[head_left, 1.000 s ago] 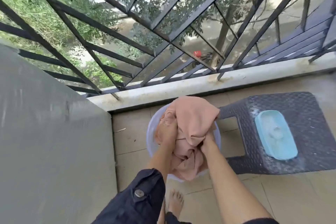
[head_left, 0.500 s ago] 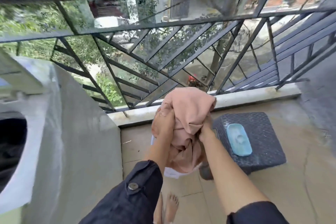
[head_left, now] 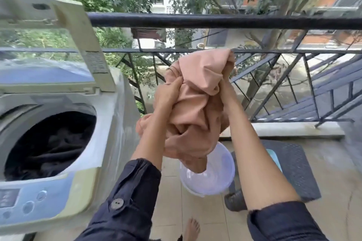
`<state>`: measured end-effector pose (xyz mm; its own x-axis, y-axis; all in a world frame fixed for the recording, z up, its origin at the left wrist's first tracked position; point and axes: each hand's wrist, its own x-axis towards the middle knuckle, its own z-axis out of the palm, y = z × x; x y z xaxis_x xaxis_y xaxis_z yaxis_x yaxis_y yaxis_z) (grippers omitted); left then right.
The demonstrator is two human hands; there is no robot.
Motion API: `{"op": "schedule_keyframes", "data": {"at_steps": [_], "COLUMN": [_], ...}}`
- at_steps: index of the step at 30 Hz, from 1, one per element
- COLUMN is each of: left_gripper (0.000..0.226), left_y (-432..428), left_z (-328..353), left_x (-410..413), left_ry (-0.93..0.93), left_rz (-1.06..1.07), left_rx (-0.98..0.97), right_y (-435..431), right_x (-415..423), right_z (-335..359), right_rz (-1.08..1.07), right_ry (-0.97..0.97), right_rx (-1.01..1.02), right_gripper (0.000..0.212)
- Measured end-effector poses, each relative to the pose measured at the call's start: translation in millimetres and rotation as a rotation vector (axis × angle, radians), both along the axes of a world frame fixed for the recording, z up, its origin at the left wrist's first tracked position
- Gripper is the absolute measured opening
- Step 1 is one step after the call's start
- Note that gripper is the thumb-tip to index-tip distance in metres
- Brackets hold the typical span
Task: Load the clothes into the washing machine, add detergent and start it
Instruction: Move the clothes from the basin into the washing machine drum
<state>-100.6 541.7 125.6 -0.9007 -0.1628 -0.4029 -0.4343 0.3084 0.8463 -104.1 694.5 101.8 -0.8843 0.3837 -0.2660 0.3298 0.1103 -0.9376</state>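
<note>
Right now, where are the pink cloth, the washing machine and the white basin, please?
pink cloth [head_left: 197, 107]: head view, on the crumpled middle of the bundle.
washing machine [head_left: 105, 133]: head view, on its pale top rim right of the opening.
white basin [head_left: 217, 179]: head view, on its bare inside.

Soft cloth, smooth plastic, painted metal.
The pink cloth is soft, matt and creased. The washing machine is smooth, faintly shiny plastic with a clear-panelled lid; the dark clothes in its drum look matt. To the right of the machine are a dull black painted metal railing, a glossy translucent plastic basin, a dark weave-textured stool and smooth beige floor tiles.
</note>
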Motion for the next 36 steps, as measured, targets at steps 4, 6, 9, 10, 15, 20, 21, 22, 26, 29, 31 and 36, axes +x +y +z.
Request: {"op": "schedule_keyframes", "data": {"at_steps": [4, 6, 9, 10, 15, 20, 21, 22, 26, 29, 31, 36], "left_gripper": [0.070, 0.071, 0.068, 0.067, 0.066, 0.061, 0.057, 0.054, 0.058, 0.057, 0.051, 0.047], "left_y": [-67.1, -102.5, -165.3, -186.2, -304.8, -410.4, -428.3, -442.9, -482.8, -491.7, -493.2, -494.5], "left_z": [22.9, 29.8, 41.3, 45.4, 58.0, 61.7, 59.8, 56.4, 22.8, -16.1, -38.6, -78.0], "left_x": [-7.5, -10.2, -14.9, -15.8, -15.8, -19.4, -20.9, -21.7, -25.9, -27.2, -26.9, -24.9], "left_ry": [0.150, 0.177, 0.190, 0.183, 0.226, 0.272, 0.293, 0.306, 0.244, 0.166, 0.133, 0.089], "left_rz": [0.093, 0.113, 0.136, 0.142, 0.220, 0.296, 0.314, 0.324, 0.352, 0.325, 0.311, 0.254], "left_rx": [-0.125, -0.178, -0.228, -0.233, -0.252, -0.317, -0.335, -0.352, -0.355, -0.271, -0.225, -0.196], "right_y": [-58.3, -92.4, -152.3, -172.1, -291.6, -403.1, -421.9, -437.3, -480.4, -491.2, -495.2, -497.2], "right_x": [-6.4, -9.6, -15.4, -17.6, -28.0, -42.2, -46.5, -50.0, -57.8, -59.7, -57.7, -49.7], "right_z": [29.7, 36.1, 44.4, 48.3, 63.2, 56.8, 51.1, 42.7, 12.1, -11.8, -24.1, -44.3], "right_rz": [0.100, 0.116, 0.148, 0.158, 0.226, 0.288, 0.309, 0.313, 0.254, 0.218, 0.199, 0.153], "right_ry": [0.080, 0.119, 0.149, 0.151, 0.193, 0.231, 0.222, 0.192, 0.096, 0.069, 0.039, -0.039], "right_rx": [-0.034, -0.064, -0.085, -0.103, -0.070, -0.204, -0.236, -0.262, -0.238, -0.186, -0.119, 0.012], "right_gripper": [0.048, 0.042, 0.037, 0.036, 0.056, 0.062, 0.054, 0.046, 0.026, 0.021, 0.023, 0.032]}}
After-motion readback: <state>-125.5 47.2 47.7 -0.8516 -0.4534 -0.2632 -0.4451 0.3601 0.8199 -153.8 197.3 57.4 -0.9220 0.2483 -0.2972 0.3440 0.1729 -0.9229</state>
